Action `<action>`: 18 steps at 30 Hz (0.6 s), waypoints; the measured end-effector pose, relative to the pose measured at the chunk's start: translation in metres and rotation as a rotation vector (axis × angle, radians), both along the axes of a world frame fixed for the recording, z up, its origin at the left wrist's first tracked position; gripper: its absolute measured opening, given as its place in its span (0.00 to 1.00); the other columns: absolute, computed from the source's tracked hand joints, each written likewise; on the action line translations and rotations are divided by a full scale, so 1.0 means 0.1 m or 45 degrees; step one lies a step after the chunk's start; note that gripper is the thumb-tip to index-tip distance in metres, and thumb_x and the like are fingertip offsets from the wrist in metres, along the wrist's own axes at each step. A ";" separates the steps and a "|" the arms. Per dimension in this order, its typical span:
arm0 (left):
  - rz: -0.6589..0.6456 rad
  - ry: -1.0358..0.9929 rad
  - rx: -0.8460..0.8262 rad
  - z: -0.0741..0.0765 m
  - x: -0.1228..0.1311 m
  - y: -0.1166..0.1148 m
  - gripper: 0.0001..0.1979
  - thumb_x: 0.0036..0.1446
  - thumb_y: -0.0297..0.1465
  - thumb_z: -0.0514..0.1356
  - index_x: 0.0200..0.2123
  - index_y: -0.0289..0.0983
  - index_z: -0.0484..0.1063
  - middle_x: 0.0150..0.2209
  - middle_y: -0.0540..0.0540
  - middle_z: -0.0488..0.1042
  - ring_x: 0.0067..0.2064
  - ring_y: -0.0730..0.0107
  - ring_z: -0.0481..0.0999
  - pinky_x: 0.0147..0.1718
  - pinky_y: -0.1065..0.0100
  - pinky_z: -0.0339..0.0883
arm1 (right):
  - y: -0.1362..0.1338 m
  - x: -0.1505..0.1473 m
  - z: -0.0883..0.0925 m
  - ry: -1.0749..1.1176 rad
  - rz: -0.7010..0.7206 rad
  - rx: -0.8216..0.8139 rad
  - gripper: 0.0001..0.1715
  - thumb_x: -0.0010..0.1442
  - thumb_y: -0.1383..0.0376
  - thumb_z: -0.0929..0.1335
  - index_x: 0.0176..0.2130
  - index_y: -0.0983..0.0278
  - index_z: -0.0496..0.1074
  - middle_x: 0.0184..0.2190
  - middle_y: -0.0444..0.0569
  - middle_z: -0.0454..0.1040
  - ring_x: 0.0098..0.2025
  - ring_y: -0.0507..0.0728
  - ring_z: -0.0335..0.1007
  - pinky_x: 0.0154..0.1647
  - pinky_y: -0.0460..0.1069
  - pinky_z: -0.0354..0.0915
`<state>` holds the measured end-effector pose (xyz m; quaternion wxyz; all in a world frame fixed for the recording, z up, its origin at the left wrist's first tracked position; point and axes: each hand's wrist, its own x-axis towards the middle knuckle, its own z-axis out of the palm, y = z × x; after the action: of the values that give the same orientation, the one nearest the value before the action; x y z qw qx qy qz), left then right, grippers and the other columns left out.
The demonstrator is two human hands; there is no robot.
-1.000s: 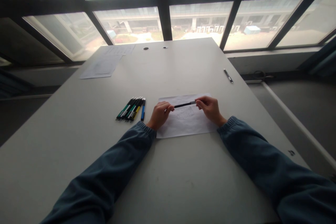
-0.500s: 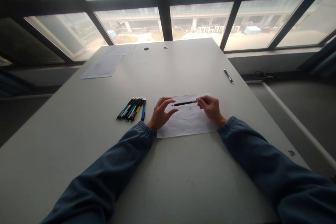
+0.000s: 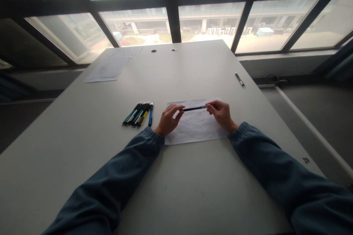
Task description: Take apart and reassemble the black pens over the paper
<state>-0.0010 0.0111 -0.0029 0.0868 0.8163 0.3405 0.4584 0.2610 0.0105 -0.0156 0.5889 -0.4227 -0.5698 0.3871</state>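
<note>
A black pen [image 3: 194,108] is held level between both hands, above a white sheet of paper [image 3: 193,132] with faint marks. My left hand [image 3: 168,119] pinches the pen's left end between thumb and fingers. At the other end, my right hand [image 3: 221,114] grips the pen and is closed on it. Left of my left hand lies a row of several pens [image 3: 137,115] with green, black and yellow bodies. A blue pen [image 3: 150,114] lies at the right side of that row.
Another pen [image 3: 239,80] lies near the right edge of the white table [image 3: 187,77]. Printed sheets [image 3: 106,69] are at the far left. Two small round holes show near the far edge, in front of the windows.
The thumb and fingers of my left hand have closed on the left end of the black pen. My right hand has barely moved and keeps its grip.
</note>
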 end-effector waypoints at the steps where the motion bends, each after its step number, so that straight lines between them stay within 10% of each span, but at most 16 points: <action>1: 0.001 0.003 -0.003 0.00 0.00 0.00 0.08 0.67 0.31 0.59 0.47 0.39 0.75 0.39 0.45 0.79 0.42 0.66 0.78 0.45 0.63 0.73 | 0.00 0.00 0.00 -0.004 0.007 0.004 0.16 0.58 0.53 0.75 0.34 0.64 0.79 0.23 0.45 0.75 0.23 0.51 0.69 0.24 0.47 0.66; 18: 0.041 -0.004 -0.117 -0.03 -0.01 0.01 0.10 0.66 0.35 0.61 0.47 0.40 0.79 0.34 0.46 0.82 0.39 0.66 0.79 0.43 0.63 0.73 | -0.02 0.00 0.02 -0.055 0.012 0.029 0.14 0.57 0.55 0.75 0.38 0.64 0.79 0.25 0.45 0.77 0.24 0.52 0.71 0.25 0.48 0.68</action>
<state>-0.0022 0.0121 -0.0056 0.1174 0.8052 0.3739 0.4451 0.2614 0.0088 -0.0140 0.5794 -0.4215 -0.5888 0.3741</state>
